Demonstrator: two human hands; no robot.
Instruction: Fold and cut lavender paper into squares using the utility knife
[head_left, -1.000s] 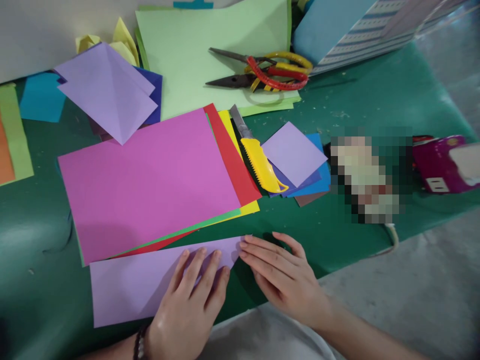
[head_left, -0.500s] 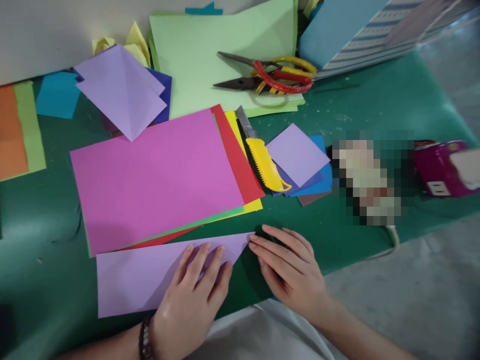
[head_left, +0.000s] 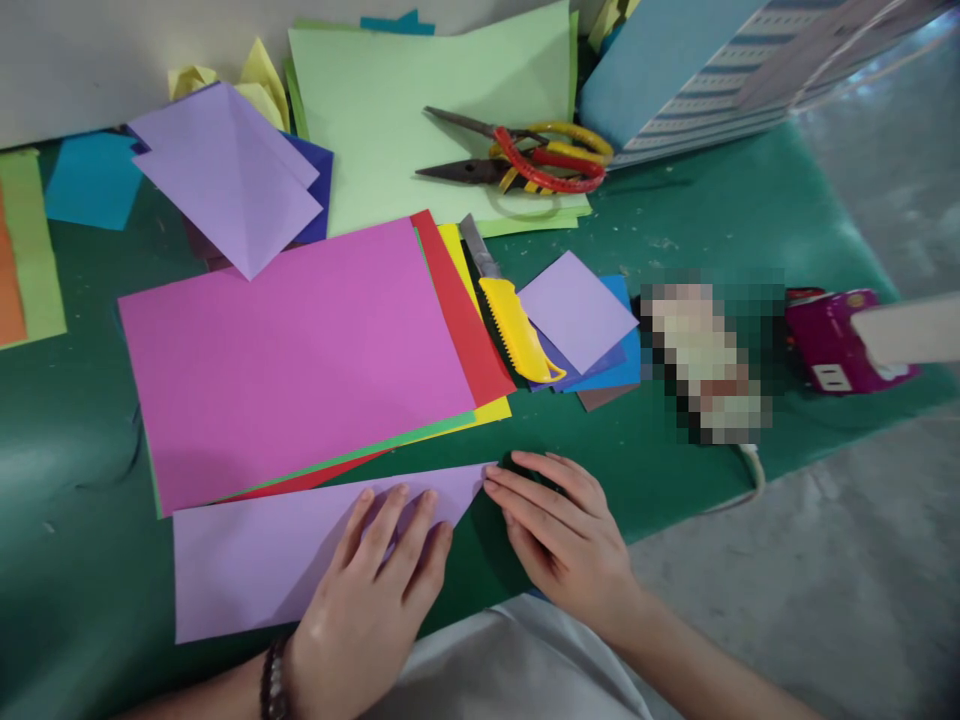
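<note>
1. The left hand (head_left: 366,625) lies open, palm down, on a long lilac paper sheet (head_left: 251,570) at about 7 o'clock in the view, its fingers spread and pointing toward 1 o'clock.
2. The right hand (head_left: 559,535) sits at about 5 o'clock, its fingertips (head_left: 495,483) at the sheet's pointed corner. The hands are apart but near each other, and neither is clamped on the paper.
3. The sheet lies flat on the green-covered worktop (head_left: 71,420), along the lower edge of a stack of coloured paper topped by a magenta sheet (head_left: 292,360) at 9 o'clock.
4. A folded lilac paper (head_left: 229,180) lies at 11 o'clock on dark blue paper (head_left: 319,190). Red-and-yellow-handled scissors (head_left: 517,160) rest at 1 o'clock on pale green sheets (head_left: 427,110).
5. A yellow craft knife (head_left: 514,315) lies just above the centre, beside a small lilac square (head_left: 577,312) at 2 o'clock.
6. The step in hand looks like flattening or creasing the lilac sheet. The next move seems to call for keeping it pinned while the right hand works along the slanted edge.
</note>
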